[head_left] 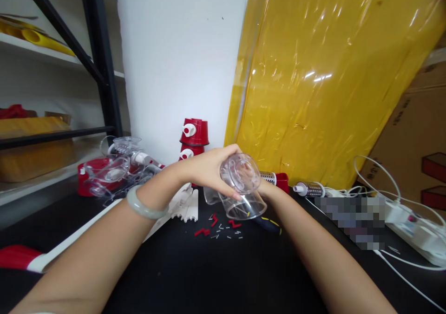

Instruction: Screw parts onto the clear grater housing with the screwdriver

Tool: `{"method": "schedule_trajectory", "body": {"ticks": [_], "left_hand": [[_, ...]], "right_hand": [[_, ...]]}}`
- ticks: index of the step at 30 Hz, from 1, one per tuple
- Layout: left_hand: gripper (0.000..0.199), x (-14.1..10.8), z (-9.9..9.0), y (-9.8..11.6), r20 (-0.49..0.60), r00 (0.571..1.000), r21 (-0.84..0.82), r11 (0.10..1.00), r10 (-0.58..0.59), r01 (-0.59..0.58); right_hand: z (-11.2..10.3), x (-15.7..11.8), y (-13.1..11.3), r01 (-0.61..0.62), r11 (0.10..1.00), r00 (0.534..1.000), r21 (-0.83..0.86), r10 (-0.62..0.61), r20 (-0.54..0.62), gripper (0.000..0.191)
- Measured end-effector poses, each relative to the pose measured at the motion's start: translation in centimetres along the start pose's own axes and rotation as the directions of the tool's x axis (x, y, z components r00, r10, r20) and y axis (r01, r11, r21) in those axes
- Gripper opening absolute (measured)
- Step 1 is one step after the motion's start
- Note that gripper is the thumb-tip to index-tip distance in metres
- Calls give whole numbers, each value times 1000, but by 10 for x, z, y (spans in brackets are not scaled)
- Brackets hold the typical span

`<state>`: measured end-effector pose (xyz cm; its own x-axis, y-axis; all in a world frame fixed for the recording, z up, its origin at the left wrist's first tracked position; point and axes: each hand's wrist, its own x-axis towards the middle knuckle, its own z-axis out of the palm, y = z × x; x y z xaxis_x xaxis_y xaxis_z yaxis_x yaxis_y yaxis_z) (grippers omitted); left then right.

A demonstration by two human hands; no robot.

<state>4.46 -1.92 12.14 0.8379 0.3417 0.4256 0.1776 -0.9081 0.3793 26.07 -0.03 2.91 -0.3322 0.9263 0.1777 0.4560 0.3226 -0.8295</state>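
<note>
A clear plastic grater housing [244, 206], with a round tube end tilted toward me, is held above the black table. My left hand [216, 167], with a pale bangle on its wrist, is closed around it from the left, thumb across the front. From the right, my right hand [265, 188] grips the same housing; its fingers are mostly behind the clear plastic. Below lie small red plastic pieces [202, 232] and several thin metal pins [228, 237]. Beside them is a dark handle with yellow stripes [267, 224], partly hidden by the housing and my right arm.
Red grater bases [195, 132] are stacked at the back. White plastic parts [188, 205] lie left of the housing. Clear parts and a red base [85, 179] are piled farther left. Grater drums [311, 189], a power strip [418, 232] and white cables are on the right.
</note>
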Motion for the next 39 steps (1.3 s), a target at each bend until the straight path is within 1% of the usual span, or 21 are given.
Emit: {"method": "schedule_trajectory", "body": {"ticks": [3, 6, 8, 10, 11, 13, 15, 17, 19, 21, 24, 27, 30, 33, 36, 39], "left_hand": [[64, -7, -14, -6, 11, 998, -2, 998, -63, 63], [68, -12, -24, -14, -6, 997, -25, 997, -76, 76], [75, -14, -27, -17, -51, 998, -26, 999, -38, 37], [80, -13, -27, -20, -83, 996, -17, 1000, 14, -15], [80, -12, -26, -21, -94, 995, -7, 999, 38, -39], [80, -10, -24, -21, -114, 990, 25, 997, 76, -74], [81, -7, -22, -22, -140, 985, 76, 993, 102, -92], [81, -6, -20, -21, -170, 978, 125, 987, 123, -102], [81, -5, -19, -21, -208, 969, 158, 982, 135, -103], [79, -5, -18, -20, -244, 958, 197, 975, 151, -104], [77, -5, -16, -21, -270, 940, 254, 957, 209, -140], [75, -4, -15, -22, -283, 920, 256, 945, 273, -202], [74, -3, -14, -23, -294, 912, 234, 947, 285, -221], [79, -3, -15, -23, -326, 913, 220, 959, 245, -179], [84, -4, -18, -21, -328, 932, 193, 977, 153, -93], [84, -6, -24, -18, -309, 950, 223, 975, 53, 18]], "right_hand": [[-21, -7, -4, -33, 992, 999, -121, 33, 0, 38], [-33, -22, -12, -40, 972, 999, -232, 36, -22, 35], [-31, -35, -13, -24, 952, 999, -305, 12, -40, 32], [-24, -50, -9, -11, 914, 1000, -405, 3, -21, 29], [-20, -58, -5, -21, 893, 1000, -450, 29, 12, 29], [-15, -71, 8, -63, 861, 992, -505, 108, 59, 38], [-13, -80, 21, -80, 834, 987, -546, 143, 74, 48], [-14, -85, 33, -91, 811, 983, -577, 165, 78, 50], [-16, -87, 42, -107, 808, 979, -579, 187, 79, 45], [-17, -86, 48, -121, 825, 977, -553, 199, 82, 39], [-14, -85, 52, -128, 848, 976, -515, 201, 88, 26], [-11, -85, 53, -124, 854, 978, -506, 191, 82, 16], [-11, -86, 52, -111, 857, 985, -503, 162, 59, 14], [-20, -87, 48, -100, 860, 992, -500, 125, 16, 14], [-35, -89, 47, -97, 868, 995, -487, 89, -40, 14], [-54, -93, 49, -99, 919, 992, -381, 62, -107, 17]]}}
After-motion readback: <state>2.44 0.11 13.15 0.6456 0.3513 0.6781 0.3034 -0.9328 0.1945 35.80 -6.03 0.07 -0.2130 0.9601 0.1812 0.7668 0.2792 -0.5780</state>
